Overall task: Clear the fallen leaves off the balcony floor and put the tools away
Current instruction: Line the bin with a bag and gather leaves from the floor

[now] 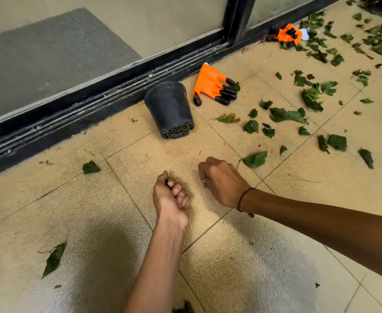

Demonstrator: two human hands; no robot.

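Beige tile floor (208, 279) bare near both fists. Left hand (170, 195) curled on something dark, hard to identify; right hand (221, 179) clenched, contents hidden. Beyond: toppled black pot (169, 109), orange glove (212, 85), leaves (287, 115) scattered rightward, second glove (289, 33) by door track (117, 86).

- A beige tiled balcony floor (208, 256) is seen beside a black sliding-door track (95, 109).
- Green leaves (287, 115) are scattered across it.
- A black pot (169, 109) is tipped over.
- Two orange gloves (212, 84) (288, 35) are laid near the track.
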